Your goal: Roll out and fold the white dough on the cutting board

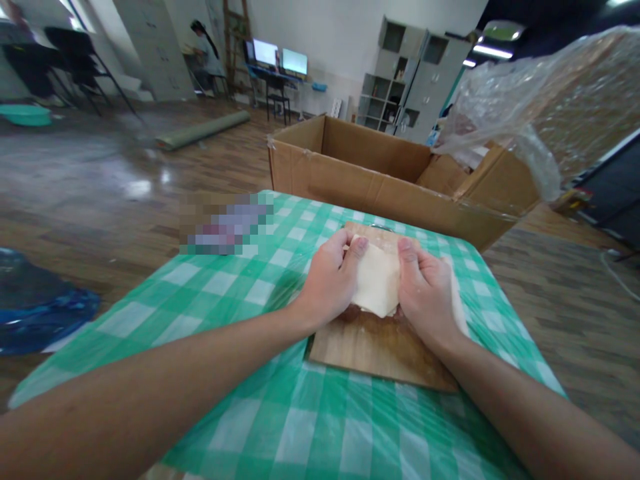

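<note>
A flat, pale cream sheet of dough (379, 277) is stretched between my two hands over a wooden board (375, 350). My left hand (333, 273) grips its left edge, thumb on top and fingers curled beneath. On the other side, my right hand (427, 290) pinches the right edge in the same way. The lower edge of the dough hangs just above or against the board; I cannot tell which. Something white, partly hidden, shows beyond my right hand. A shiny round rim peeks out behind the board's far end.
The table has a green and white checked plastic cover (240, 293). A large open cardboard box (350, 167) stands beyond it, with plastic wrap (505, 100) at its right. A pixelated patch covers the table's left edge. A person (207, 57) sits far back near two monitors.
</note>
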Demonstrator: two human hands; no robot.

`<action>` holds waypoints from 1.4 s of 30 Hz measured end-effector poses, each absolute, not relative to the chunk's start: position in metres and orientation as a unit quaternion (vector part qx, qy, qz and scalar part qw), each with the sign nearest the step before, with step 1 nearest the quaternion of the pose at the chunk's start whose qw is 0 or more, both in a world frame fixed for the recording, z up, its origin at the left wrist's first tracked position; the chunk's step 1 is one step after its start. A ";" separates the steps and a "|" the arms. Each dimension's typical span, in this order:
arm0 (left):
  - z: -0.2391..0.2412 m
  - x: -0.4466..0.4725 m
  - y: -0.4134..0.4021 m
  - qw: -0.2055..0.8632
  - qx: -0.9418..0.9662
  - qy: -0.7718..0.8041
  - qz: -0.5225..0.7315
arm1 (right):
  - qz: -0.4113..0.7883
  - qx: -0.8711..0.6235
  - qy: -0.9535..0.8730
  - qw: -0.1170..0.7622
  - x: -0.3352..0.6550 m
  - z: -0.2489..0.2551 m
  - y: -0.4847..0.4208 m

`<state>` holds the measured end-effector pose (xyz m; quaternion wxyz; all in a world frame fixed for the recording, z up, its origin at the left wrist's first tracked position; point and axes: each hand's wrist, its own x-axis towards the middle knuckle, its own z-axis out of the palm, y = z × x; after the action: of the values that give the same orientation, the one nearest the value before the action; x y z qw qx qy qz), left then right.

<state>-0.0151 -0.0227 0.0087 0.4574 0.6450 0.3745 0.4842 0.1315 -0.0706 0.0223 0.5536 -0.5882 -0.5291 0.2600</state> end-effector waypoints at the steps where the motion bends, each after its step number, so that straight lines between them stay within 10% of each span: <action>1: 0.008 -0.016 -0.022 0.449 0.650 0.377 0.483 | 0.271 -0.589 -0.525 0.551 0.133 0.023 -0.070; 12: 0.004 -0.017 -0.022 0.357 0.767 0.337 0.412 | 0.261 -0.507 -0.692 0.443 0.139 0.008 -0.059; 25: 0.006 -0.017 -0.016 0.397 0.721 0.387 0.416 | 0.404 -0.514 -0.596 0.466 0.134 0.011 -0.065; 37: -0.001 -0.015 -0.017 0.553 0.647 0.330 0.408 | 0.290 -0.600 -0.502 0.552 0.132 0.019 -0.067; 42: -0.002 -0.013 -0.018 0.445 0.686 0.351 0.456 | 0.325 -0.549 -0.556 0.533 0.135 0.016 -0.065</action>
<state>-0.0129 -0.0180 -0.0017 0.4455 0.6860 0.3509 0.4559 0.1351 -0.0649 0.0158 0.5326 -0.5494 -0.5555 0.3254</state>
